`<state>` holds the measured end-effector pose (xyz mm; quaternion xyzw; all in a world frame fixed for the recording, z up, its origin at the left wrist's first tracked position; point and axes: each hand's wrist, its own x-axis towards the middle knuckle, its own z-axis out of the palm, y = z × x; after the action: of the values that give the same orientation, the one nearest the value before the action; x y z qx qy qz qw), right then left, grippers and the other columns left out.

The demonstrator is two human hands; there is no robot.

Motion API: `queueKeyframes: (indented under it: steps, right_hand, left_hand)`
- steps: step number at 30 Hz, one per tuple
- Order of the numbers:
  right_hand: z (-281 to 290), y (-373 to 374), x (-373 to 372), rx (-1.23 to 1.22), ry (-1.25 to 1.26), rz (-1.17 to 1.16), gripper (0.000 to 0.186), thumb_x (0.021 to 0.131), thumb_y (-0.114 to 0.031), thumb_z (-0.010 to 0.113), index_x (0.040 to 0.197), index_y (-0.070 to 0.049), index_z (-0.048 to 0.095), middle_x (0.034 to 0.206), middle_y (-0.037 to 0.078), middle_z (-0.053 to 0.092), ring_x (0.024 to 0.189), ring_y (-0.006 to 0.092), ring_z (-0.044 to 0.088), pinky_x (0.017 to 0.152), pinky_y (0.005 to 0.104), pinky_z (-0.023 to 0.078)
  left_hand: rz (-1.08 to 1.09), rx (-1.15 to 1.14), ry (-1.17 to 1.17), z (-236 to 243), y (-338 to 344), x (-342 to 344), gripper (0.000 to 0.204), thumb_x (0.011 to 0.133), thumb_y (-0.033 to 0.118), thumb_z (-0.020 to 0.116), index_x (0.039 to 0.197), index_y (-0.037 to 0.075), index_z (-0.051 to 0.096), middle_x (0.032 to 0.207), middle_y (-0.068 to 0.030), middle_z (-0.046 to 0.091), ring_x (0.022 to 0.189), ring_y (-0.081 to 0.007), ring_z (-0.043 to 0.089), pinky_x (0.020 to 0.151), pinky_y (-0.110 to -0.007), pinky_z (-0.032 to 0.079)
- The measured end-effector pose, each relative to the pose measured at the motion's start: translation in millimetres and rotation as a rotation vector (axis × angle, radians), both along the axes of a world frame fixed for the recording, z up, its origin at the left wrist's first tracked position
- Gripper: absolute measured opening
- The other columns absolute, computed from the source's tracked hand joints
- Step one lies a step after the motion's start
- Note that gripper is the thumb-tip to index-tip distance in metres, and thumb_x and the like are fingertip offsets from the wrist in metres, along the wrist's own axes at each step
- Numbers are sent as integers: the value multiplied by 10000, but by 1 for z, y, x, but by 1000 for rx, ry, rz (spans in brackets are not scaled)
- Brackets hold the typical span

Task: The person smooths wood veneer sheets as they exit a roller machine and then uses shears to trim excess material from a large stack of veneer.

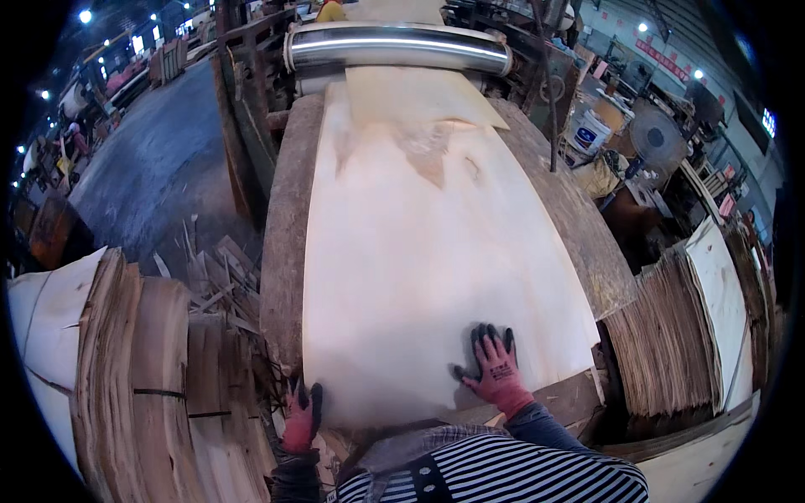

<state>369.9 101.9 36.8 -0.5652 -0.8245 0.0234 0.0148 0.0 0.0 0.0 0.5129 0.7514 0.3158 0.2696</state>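
Note:
A large pale wood veneer sheet (pixel 419 285) lies in front of me on a worn wooden table. My right hand (pixel 496 373), in a red glove with dark fingertips, rests flat on its near right part, fingers spread. My left hand (pixel 300 417), gloved alike, is at the sheet's near left corner, with fingers and thumb apart along the edge. A second, smaller veneer piece (pixel 415 96) overlaps the far end, close to a shiny metal roller (pixel 398 49). Brown torn-looking patches mark the sheet near that overlap.
Tall veneer stacks stand on the left (pixel 159 360) and on the right (pixel 667 335). Broken wood strips (pixel 226 281) litter the floor at left. Past the table's right side are a white bucket (pixel 589 132) and a round fan (pixel 656 138). Machine frames flank the roller.

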Motion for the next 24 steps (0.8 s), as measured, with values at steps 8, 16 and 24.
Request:
queueKeyframes:
  steps: [8,16,24]
  right_hand:
    - [-8,-105,25,86,-39,226,628,597,-413,658,1125,-91,547,1195,153,475,1168,320,380,1003,552,209]
    - [84,-42,23,333,207,196,605,439,-220,703,1017,-81,593,1039,100,573,928,307,537,850,402,432]
    - [69,138,10,487,364,226,658,494,-172,741,1117,-105,539,1122,72,559,1015,266,536,854,384,427]
  left_hand:
    - [15,123,-689,60,-37,11,401,741,17,537,1141,20,514,1128,-205,514,1050,-299,515,875,-359,425]
    - [-2,330,-512,101,-16,11,322,831,222,511,1090,32,534,978,-142,593,866,-254,594,761,-331,467]
    - [235,178,-1204,71,46,21,501,889,394,429,1263,63,393,1165,-144,511,979,-260,546,867,-398,432]
